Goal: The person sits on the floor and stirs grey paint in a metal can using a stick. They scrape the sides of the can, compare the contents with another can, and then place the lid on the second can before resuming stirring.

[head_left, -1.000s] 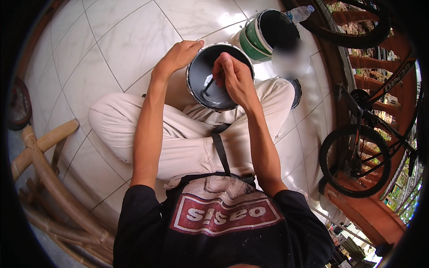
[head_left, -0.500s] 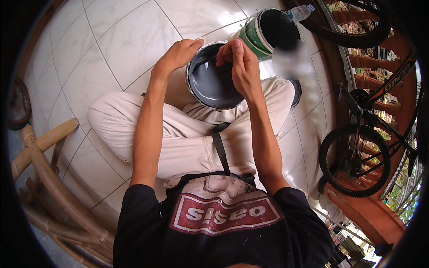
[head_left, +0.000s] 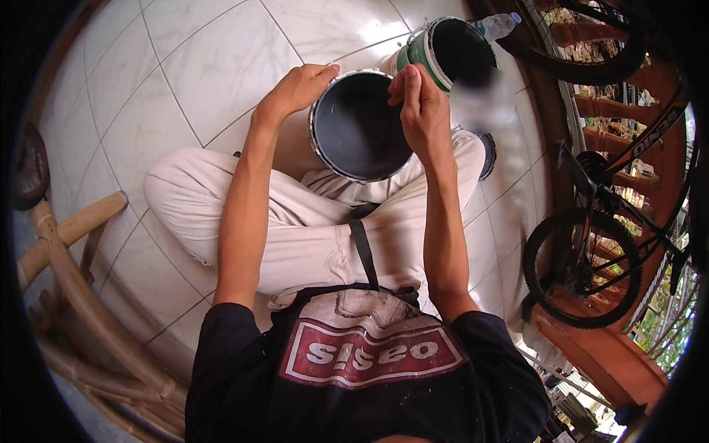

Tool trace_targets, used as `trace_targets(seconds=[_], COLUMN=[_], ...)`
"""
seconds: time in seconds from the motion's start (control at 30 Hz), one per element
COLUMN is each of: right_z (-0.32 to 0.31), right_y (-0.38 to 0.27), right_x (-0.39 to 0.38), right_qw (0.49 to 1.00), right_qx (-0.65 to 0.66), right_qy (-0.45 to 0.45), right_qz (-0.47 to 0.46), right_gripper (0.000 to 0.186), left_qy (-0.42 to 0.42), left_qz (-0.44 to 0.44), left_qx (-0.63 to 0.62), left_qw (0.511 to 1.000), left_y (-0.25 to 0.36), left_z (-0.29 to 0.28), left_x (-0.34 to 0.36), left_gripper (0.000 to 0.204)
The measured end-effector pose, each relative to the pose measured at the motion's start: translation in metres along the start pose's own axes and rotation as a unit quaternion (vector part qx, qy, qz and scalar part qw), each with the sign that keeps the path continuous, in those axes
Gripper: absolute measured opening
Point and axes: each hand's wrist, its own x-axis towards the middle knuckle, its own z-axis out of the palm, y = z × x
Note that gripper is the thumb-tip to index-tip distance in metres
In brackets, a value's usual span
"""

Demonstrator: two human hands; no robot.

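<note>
A round paint bucket (head_left: 360,151) stands between my crossed legs, tilted toward me, its inside coated dark grey and its rim spattered. My left hand (head_left: 301,90) is closed on the far left part of that rim, thumb and fingertips at the edge. Over the right side of the rim is my right hand (head_left: 426,107), its fingers curled and pinched together. Whatever it holds, if anything, is hidden by the fingers. Beyond it stands a second bucket, green and white (head_left: 421,59), with a dark inside.
A clear plastic bottle (head_left: 498,26) lies behind the green bucket. Beside my right knee shows a dark round rim (head_left: 487,156), partly hidden. A bicycle (head_left: 587,266) leans along the right-hand railing, and bamboo furniture (head_left: 96,295) stands at left. White floor tiles (head_left: 214,59) surround me.
My right hand has shifted right and slightly nearer, from over the bucket's opening to its right rim. The bucket's inside looks darker, with less glare. My left hand stays on the rim.
</note>
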Motion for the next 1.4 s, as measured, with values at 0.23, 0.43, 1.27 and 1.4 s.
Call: trace_targets(seconds=[0.23,0.43,1.27,1.4], right_z=[0.021,-0.003,-0.001,0.015], right_y=[-0.009,-0.005,-0.002,-0.002], right_x=[-0.017,-0.003,-0.012,-0.019], right_qw=[0.966,0.994,0.992,0.95], right_qx=[0.219,-0.09,-0.033,0.271], right_qy=[-0.109,-0.059,-0.103,-0.127], right_qz=[0.081,0.032,0.07,0.09], right_gripper=[0.051,0.047,0.046,0.048], left_qy=[-0.038,-0.018,-0.01,-0.035], left_qz=[0.011,-0.009,-0.006,-0.01], left_qx=[0.02,0.015,-0.001,0.019], left_qw=[0.999,1.0,1.0,0.999], left_y=[-0.005,0.001,-0.005,-0.002], left_z=[-0.003,-0.003,0.001,-0.003], left_x=[0.008,0.001,0.004,0.008], left_gripper=[0.056,0.056,0.058,0.058])
